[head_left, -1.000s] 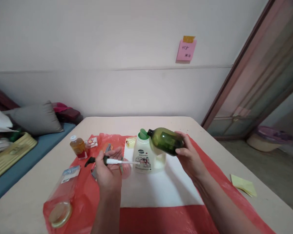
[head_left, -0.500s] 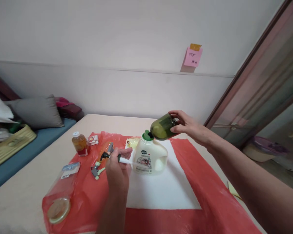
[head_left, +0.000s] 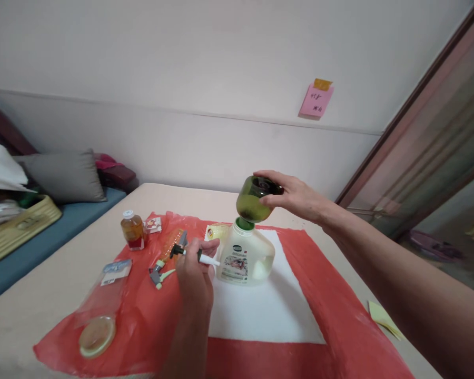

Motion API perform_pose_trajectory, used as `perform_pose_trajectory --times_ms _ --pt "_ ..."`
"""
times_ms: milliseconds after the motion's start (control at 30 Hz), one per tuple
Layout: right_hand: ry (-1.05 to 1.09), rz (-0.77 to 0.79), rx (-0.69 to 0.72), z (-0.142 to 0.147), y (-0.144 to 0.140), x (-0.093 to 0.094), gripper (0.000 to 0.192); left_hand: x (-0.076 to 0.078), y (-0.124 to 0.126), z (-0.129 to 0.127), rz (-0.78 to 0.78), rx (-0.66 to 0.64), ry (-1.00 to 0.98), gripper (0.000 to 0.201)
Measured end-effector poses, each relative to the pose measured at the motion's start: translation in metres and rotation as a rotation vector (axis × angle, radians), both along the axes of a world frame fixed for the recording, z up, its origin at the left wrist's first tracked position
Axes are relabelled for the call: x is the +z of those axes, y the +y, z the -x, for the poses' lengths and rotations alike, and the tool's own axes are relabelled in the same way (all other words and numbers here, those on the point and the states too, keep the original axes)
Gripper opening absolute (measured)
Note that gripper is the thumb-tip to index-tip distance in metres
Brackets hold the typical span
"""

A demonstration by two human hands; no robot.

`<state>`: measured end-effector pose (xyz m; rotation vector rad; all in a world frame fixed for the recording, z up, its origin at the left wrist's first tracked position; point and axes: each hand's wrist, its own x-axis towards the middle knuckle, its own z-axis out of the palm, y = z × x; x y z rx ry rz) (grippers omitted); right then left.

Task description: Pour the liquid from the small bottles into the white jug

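My right hand [head_left: 286, 195] grips a dark green bottle [head_left: 253, 208] by its base. The bottle is turned upside down, with its neck down at the green mouth [head_left: 245, 225] of a large translucent jug [head_left: 248, 258], and green liquid shows inside it. The jug stands upright on a white cloth [head_left: 268, 318] and carries a printed label. In my left hand [head_left: 195, 263], closed around it, is a pump dispenser top [head_left: 201, 256] with a black head and a white tube. That hand is just left of the jug. The bottle's opening is hidden.
Red plastic sheeting [head_left: 142, 326] lies under the cloth. To the left are spray trigger heads [head_left: 160, 271], a bottle of amber liquid [head_left: 133, 231], a round lid [head_left: 97, 337] and a clear bag [head_left: 114, 273]. A yellow packet [head_left: 217, 233] lies behind the jug.
My right hand has tipped the green bottle further, from slanted to nearly upside down over the jug's mouth. My left hand still holds the pump top, and the view has shifted slightly.
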<state>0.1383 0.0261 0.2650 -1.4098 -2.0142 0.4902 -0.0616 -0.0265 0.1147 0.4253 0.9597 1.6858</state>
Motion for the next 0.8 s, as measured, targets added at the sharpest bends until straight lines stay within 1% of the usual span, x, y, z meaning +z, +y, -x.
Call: perform_pose_trajectory --times_ms 133,267,367,467,533,600,667,733,800 --pt "0.013 -0.035 -0.031 0.008 -0.005 -0.002 0.06 0.0 0.001 0.001 -0.018 0.009 -0.01 0.031" --pt "0.034 -0.078 -0.024 0.012 -0.005 -0.005 0.055 -0.001 0.001 -0.001 -0.02 0.002 0.004 0.031" --pt "0.09 -0.115 -0.014 0.01 -0.006 -0.009 0.055 0.0 0.0 -0.003 -0.01 -0.009 0.03 0.031" --pt "0.19 -0.126 -0.055 0.001 -0.011 -0.019 0.058 0.0 -0.002 -0.005 -0.063 0.017 0.064 0.027" --pt "0.304 -0.101 -0.105 -0.009 -0.018 -0.034 0.065 -0.001 -0.002 -0.006 -0.088 0.029 0.066 0.025" --pt "0.464 -0.05 -0.144 -0.022 -0.029 -0.057 0.074 -0.003 -0.001 -0.007 -0.075 0.015 0.035 0.026" --pt "0.638 0.009 -0.171 -0.034 -0.041 -0.085 0.076 -0.004 0.0 -0.009 -0.048 0.008 -0.001 0.029" --pt "0.804 0.082 -0.186 -0.043 -0.056 -0.116 0.073 -0.005 0.001 -0.012 -0.031 0.003 -0.009 0.029" --pt "0.943 0.168 -0.184 -0.045 -0.07 -0.147 0.068 -0.006 0.001 -0.015 -0.029 -0.01 0.006 0.029"
